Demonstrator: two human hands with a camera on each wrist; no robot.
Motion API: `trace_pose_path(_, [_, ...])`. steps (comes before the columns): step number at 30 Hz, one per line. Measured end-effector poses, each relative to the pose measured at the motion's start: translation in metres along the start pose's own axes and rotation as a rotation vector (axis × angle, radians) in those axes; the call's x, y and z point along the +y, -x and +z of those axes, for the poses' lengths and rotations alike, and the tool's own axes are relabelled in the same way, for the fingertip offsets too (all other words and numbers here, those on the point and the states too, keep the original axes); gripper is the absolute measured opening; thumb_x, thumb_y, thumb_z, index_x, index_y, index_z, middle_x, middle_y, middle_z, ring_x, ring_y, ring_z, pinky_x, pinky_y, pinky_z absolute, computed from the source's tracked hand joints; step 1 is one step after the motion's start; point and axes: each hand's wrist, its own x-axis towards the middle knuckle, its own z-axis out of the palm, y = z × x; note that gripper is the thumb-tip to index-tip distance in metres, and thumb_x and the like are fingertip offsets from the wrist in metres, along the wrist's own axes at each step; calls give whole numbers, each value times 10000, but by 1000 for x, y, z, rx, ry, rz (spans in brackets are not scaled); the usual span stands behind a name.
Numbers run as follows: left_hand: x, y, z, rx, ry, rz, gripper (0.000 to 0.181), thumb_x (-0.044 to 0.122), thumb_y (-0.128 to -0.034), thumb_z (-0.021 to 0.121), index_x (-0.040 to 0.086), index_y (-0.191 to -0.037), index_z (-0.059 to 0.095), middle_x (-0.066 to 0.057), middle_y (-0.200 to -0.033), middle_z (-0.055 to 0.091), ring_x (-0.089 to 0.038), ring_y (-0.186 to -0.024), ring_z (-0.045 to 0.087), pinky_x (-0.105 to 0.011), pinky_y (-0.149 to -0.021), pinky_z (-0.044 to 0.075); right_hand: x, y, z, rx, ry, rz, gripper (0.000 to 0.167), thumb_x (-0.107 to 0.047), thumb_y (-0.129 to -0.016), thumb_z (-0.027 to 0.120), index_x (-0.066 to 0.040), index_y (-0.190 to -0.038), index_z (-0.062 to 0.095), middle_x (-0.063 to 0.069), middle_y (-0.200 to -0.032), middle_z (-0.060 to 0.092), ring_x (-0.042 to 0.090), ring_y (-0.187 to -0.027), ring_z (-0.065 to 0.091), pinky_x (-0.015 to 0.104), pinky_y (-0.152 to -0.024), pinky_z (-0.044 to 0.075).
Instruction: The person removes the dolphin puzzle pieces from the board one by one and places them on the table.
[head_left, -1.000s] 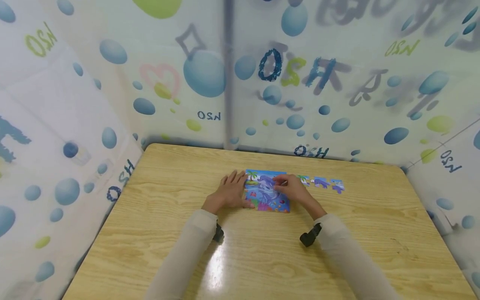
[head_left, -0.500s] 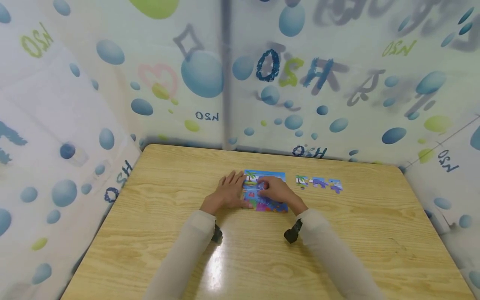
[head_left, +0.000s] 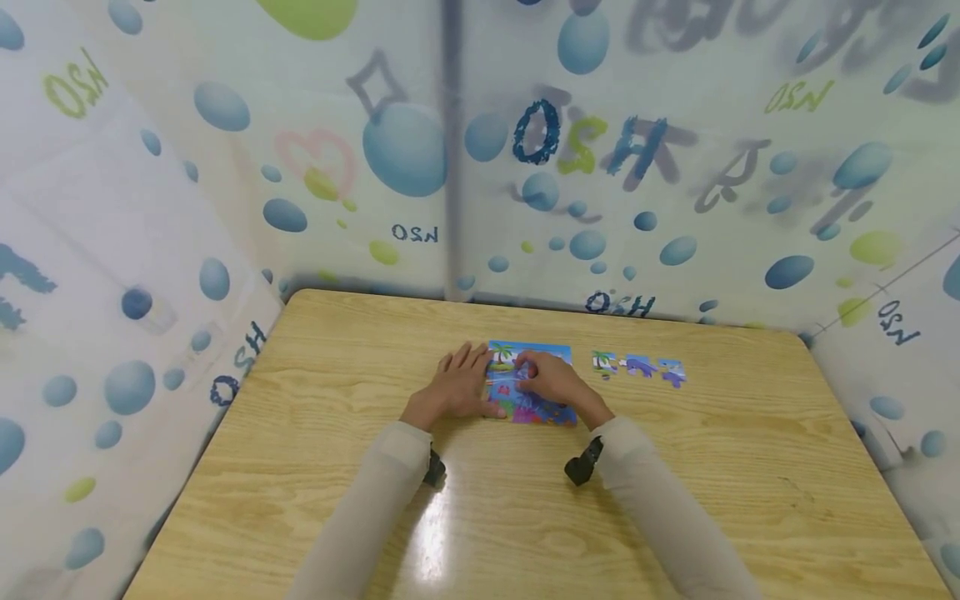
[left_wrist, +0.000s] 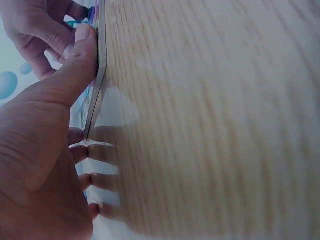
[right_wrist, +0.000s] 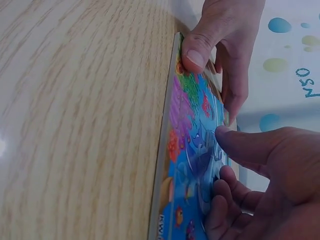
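Head view: the spread left hand point(head_left: 456, 390) rests its thumb on the rectangular, blue sea-scene puzzle board point(head_left: 504, 389), table-flat; the curled right hand point(head_left: 557, 381) covers its middle, grip undeterminable. Advisable: brace firmly, press level.

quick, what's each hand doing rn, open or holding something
Left hand: open, thumb on the puzzle board.
Right hand: fingers curled over the puzzle board; cannot tell if holding anything.

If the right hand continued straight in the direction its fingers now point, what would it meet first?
The right hand would probably meet the puzzle first; whether it touches it now is unclear. Sliding level across, it would reach the left hand.
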Motion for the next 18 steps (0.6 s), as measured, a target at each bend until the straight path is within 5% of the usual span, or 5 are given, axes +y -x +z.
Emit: trace_pose_path(18, [3, 3, -4, -7, 11, 1, 1113, 662, -804, 694, 106, -1597, 144, -89, -1672, 75, -348, -1534, 7, -588, -1202, 77, 2, 0, 4, 91, -76, 41, 215, -176, -946, 665, -93, -1143, 644, 70, -960, 663, 182, -792, 599, 348, -716, 495])
